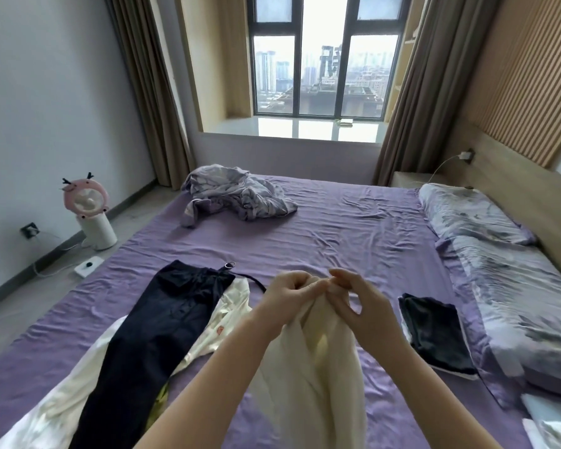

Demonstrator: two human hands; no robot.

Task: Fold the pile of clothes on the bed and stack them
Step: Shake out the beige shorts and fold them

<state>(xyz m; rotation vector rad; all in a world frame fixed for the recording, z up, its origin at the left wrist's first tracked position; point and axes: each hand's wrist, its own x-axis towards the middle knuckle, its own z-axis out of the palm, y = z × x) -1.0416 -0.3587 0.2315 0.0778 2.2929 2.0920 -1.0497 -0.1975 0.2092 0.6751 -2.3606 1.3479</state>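
Holding a cream garment (308, 367) up at centre frame, the left hand (285, 294) and right hand (353, 299) both pinch its top edge with curled fingers, close together. I judge this is to find the corners or shoulder line, so the cloth hangs straight before it is laid flat on the purple bed (353, 228).

At lower left the unfolded pile waits: dark navy trousers (162, 335) lie across a white shirt (230, 315).

At right of centre a dark folded garment (434, 332) lies flat, probably the start of the stack, well apart from the pile so the two don't mix.

No container shows; a crumpled floral blanket (234, 196) lies upper centre, pillows (473, 215) at right.
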